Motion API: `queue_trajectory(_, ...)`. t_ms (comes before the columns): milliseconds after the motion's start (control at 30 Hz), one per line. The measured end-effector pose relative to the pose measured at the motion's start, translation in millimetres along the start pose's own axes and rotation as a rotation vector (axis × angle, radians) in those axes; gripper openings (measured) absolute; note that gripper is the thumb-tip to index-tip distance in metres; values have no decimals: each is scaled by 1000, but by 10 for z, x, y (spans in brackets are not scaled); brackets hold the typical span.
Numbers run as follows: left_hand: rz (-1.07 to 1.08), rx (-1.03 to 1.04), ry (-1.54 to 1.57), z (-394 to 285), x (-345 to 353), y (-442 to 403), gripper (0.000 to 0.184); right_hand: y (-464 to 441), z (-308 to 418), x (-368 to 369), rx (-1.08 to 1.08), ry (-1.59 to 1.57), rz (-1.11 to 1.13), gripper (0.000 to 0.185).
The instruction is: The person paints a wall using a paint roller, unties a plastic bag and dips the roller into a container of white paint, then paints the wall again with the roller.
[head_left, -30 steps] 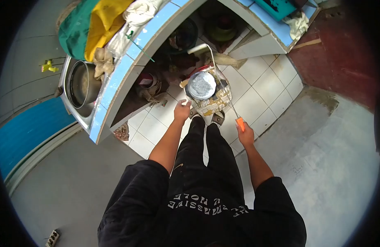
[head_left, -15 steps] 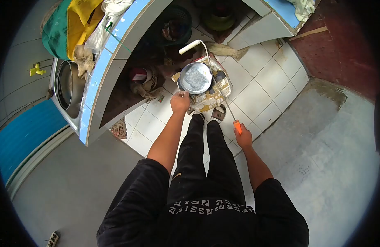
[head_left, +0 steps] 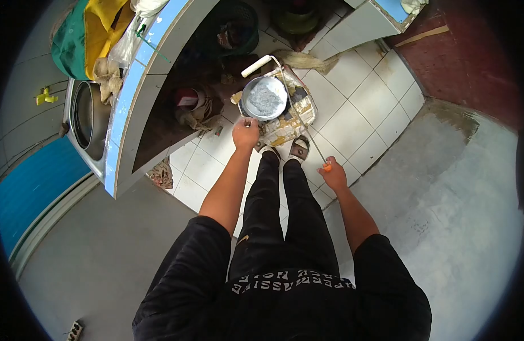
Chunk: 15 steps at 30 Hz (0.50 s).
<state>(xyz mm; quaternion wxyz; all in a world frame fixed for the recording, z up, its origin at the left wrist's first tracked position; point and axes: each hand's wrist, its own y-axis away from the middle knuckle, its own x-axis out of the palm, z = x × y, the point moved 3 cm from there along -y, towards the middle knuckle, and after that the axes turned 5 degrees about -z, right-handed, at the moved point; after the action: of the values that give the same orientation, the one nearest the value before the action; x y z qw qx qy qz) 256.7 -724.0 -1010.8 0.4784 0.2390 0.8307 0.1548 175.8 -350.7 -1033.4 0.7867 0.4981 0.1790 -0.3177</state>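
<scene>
My left hand (head_left: 246, 133) is closed at the near side of a round paint bucket (head_left: 241, 109), apparently gripping its thin wire handle. Pale grey-white paint (head_left: 265, 96) shows inside. Whether the bucket hangs or rests on the cardboard cannot be told. My right hand (head_left: 334, 174) is wrapped around the orange grip of a long paint roller (head_left: 299, 118), and the fingers cover most of that grip. The white roller sleeve (head_left: 255, 66) is beyond the bucket, on its far left side. Beneath is a flattened, paint-stained piece of cardboard (head_left: 304, 108).
A tiled counter (head_left: 125, 122) with a steel sink (head_left: 103, 128) curves along the left. Under it are a dark basket (head_left: 247, 31) and a red-and-white container (head_left: 188, 98). A cloth (head_left: 304, 61) lies on white floor tiles (head_left: 358, 113). My sandalled feet (head_left: 299, 149) stand by the cardboard.
My right hand has moved forward and now covers most of the orange grip, which showed clearly before. The whole view has shifted slightly; my left hand stays at the bucket.
</scene>
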Motion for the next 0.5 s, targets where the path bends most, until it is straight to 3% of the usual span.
queue_trajectory(267,36,-32,24,49,31,-38,28,-85,255,17,43,114,63,53)
queue_trajectory(500,51,-45,49,62,21,-57,28,-143,540,-71,-33,315,-29,53)
